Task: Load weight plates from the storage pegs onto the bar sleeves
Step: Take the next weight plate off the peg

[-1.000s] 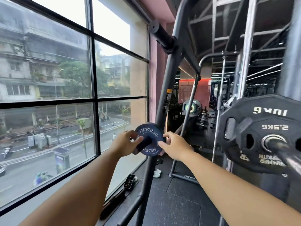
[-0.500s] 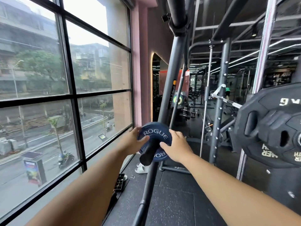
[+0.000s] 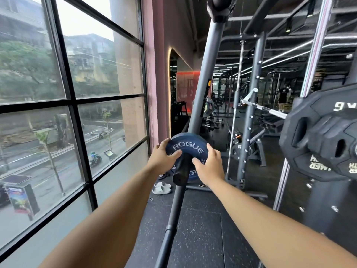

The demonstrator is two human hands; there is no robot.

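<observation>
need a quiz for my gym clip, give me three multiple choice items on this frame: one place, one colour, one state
1. Where is the blue plate? A) on a bench B) threaded on the black peg C) on the bar
2. What colour are the sandals on the floor? A) red B) white C) green
3. How is the plate held? A) left hand and right hand both grip its rim B) one hand only C) untouched

1 B: the peg's end pokes through its centre hole. 2 B: both are white. 3 A: fingers curl over both sides.

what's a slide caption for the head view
Left hand and right hand grip the blue Rogue plate on its peg.
</observation>
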